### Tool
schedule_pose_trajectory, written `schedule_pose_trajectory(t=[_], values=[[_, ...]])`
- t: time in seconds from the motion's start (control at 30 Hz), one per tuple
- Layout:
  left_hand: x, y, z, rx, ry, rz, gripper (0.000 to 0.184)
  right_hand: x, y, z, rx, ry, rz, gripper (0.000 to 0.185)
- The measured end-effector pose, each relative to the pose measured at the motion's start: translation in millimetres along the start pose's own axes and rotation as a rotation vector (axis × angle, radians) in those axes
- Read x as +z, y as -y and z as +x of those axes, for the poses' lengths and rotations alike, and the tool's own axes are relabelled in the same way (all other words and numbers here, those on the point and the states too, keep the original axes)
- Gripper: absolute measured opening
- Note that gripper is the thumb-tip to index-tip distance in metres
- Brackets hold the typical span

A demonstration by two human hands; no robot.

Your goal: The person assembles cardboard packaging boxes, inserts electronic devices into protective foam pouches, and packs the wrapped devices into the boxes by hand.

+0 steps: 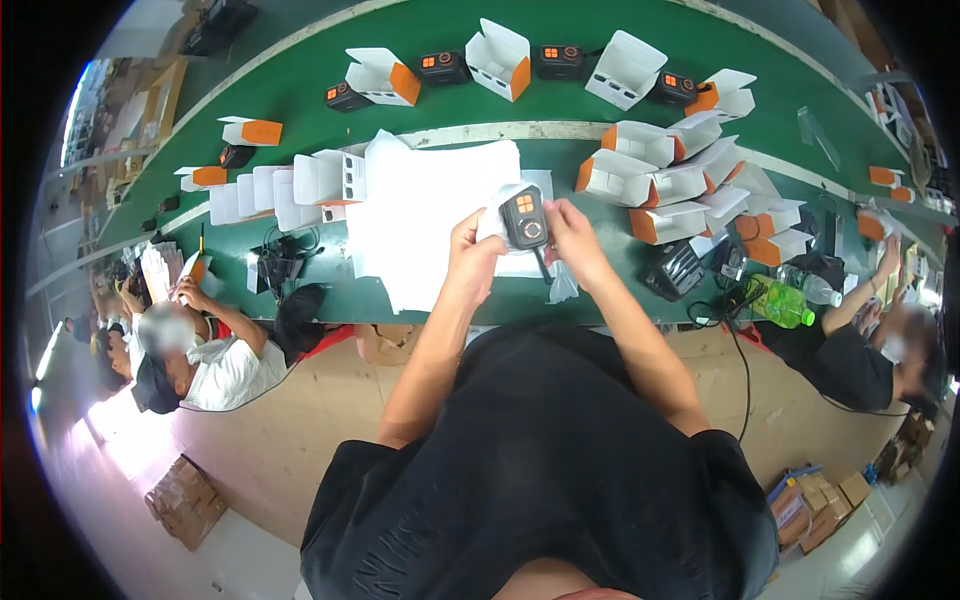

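Note:
Over the table's near edge I hold a black device with orange buttons point(524, 216), its face turned up and a short dark strap or cable hanging below. My left hand point(474, 252) is closed on its left side, along with some thin white wrapping point(491, 228). On the other side, the fingers of my right hand point(578, 243) are closed at the device's right edge; what they pinch there is too small to make out. Beneath and behind lies a stack of white sheets point(430, 200). A crumpled clear plastic bag point(564, 284) sits under my right wrist.
Open white-and-orange boxes point(615, 178) crowd the right, with more boxes point(318, 178) at left. Similar devices point(561, 61) and boxes line the green conveyor point(440, 110). Bottles point(785, 302) and cables lie at right. People sit at both sides point(235, 360).

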State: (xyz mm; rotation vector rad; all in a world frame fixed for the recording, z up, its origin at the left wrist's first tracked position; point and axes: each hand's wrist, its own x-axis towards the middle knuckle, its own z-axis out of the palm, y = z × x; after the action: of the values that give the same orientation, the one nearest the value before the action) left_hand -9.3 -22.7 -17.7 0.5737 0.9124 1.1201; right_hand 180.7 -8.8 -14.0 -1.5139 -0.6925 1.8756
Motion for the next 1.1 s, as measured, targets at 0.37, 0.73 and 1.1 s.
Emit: schedule_pose_trajectory(t=[0.37,0.73,1.1], values=[[52.6,-28.5,4.9,-0.077,-0.06,0.287,0.039,-43.1,30.0,-36.2,-0.439,0.024,-0.638,0.035],[218.7,-82.4,44.4,0.095,0.752,0.73,0.033,-103.6,124.0,-92.2,-0.676,-0.256,-0.859,0.076],[387.5,36.2,296.0,0.267,0.47,1.553,0.041,-351.9,218.9,-93.3,-0.787,-0.564,-0.397,0.057]])
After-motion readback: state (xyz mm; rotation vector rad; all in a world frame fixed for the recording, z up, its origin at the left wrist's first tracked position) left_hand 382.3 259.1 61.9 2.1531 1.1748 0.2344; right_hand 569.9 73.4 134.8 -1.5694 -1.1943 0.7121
